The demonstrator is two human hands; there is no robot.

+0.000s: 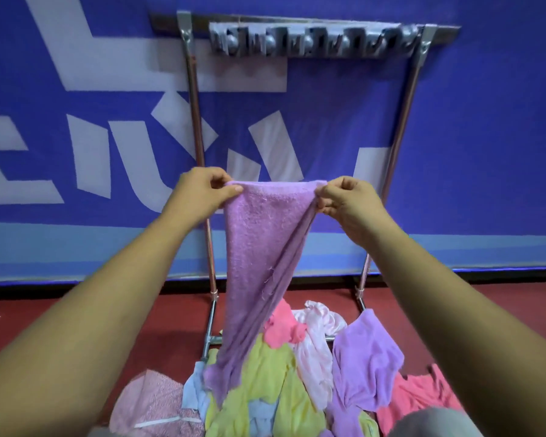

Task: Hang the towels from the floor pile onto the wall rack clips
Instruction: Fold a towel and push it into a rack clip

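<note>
A purple towel (259,247) hangs stretched between my hands, its lower end trailing down onto the floor pile (271,383). My left hand (202,193) pinches the towel's top left corner, and my right hand (347,203) pinches the top right corner. The pile holds yellow, pink, blue, white and purple towels on the red floor. High above, a row of grey clips (312,41) is mounted on the top bar of a metal rack (196,127), and nothing hangs from the clips. The towel is well below the clips.
The rack's two upright poles (401,134) stand against a blue wall banner with white lettering (76,146). The rack's base tubes (212,339) lie on the red floor beside the pile. A grey shape (435,424) sits at the bottom right edge.
</note>
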